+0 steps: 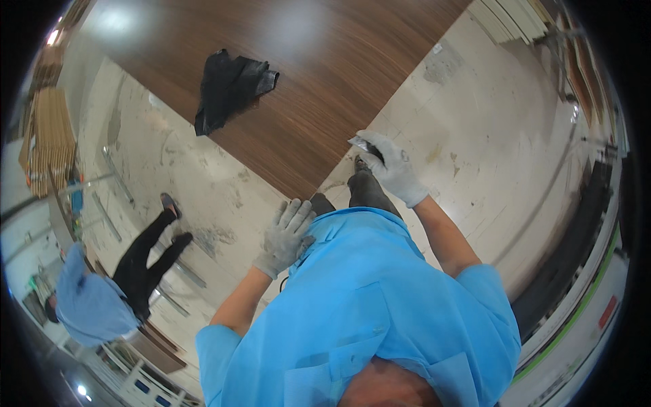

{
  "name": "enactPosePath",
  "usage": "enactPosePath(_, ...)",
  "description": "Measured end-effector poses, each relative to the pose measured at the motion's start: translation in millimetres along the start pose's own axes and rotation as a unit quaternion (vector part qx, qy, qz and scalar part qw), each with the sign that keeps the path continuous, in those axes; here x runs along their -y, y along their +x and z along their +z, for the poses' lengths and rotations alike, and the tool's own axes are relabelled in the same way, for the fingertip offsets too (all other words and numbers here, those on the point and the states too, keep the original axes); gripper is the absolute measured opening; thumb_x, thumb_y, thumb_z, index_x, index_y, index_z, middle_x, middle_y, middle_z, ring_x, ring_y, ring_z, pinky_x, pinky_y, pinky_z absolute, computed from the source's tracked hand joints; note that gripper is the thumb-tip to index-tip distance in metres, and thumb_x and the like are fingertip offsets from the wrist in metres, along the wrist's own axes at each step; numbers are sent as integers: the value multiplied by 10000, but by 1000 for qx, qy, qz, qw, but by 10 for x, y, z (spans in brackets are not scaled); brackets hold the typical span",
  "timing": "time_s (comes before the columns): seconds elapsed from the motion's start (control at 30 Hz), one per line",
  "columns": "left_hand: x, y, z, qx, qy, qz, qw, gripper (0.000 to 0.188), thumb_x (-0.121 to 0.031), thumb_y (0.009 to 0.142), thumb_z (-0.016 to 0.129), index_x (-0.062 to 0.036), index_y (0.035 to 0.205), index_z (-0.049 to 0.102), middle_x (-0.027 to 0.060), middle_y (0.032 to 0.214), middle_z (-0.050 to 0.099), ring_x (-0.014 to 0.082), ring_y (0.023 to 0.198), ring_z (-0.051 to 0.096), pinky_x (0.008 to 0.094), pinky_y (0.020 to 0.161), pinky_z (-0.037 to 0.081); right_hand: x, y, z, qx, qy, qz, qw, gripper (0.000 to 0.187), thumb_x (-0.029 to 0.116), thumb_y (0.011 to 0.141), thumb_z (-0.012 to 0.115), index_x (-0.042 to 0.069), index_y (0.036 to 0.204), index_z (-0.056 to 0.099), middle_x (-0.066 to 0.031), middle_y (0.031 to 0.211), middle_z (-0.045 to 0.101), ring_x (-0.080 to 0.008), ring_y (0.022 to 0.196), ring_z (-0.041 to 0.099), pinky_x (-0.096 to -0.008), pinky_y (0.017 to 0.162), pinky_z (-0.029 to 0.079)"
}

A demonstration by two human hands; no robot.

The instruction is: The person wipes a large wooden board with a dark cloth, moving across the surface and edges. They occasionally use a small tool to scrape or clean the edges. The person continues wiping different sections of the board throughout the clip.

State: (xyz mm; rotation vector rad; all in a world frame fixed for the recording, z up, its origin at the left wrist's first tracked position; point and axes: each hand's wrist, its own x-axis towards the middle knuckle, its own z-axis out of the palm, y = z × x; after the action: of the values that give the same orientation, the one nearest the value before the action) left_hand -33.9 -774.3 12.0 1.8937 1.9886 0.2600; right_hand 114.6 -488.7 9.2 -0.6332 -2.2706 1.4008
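A large brown wood-grain board (305, 108) lies in front of me, one corner pointing toward my body. My right hand (395, 169), in a pale grey work glove, is closed round a small dark tool with a flat silvery end (361, 143), held by the board's right edge. The fingers hide most of that tool, so its exact kind does not show. Gloved likewise, my left hand (288, 236) is open against my blue shirt, just short of the near corner, fingers stretched and holding nothing. A crumpled black cloth (230, 88) rests on the board's left part.
To the left, a person in a blue top (95, 302) is beside metal bars (106, 216) and panels. Stacked brown boards (53, 136) stand at the far left. Pale panels (505, 20) lie at the upper right. A long machine with a green stripe (576, 305) borders the right side.
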Motion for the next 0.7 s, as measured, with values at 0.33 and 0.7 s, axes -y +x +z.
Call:
enactPosePath(0.33, 1144, -46, -348, -153, -71, 81, 982, 434, -233, 886, 722, -43, 1262, 615, 166, 1289, 615, 377, 1278, 534, 498, 1081, 427, 479, -833, 1385, 273, -190, 4, 943, 316, 120, 874, 588, 224, 1168, 639, -131, 835, 664, -294, 786, 687, -409, 714, 540)
enactPosePath(0.7, 772, 837, 13, -91, 77, 309, 943, 416, -316, 816, 732, -140, 1182, 643, 130, 1405, 550, 392, 1345, 451, 604, 1146, 312, 305, -1327, 1142, -364, 50, 345, 864, 243, 229, 997, 591, 95, 1191, 650, -113, 935, 691, -280, 773, 655, -344, 677, 509)
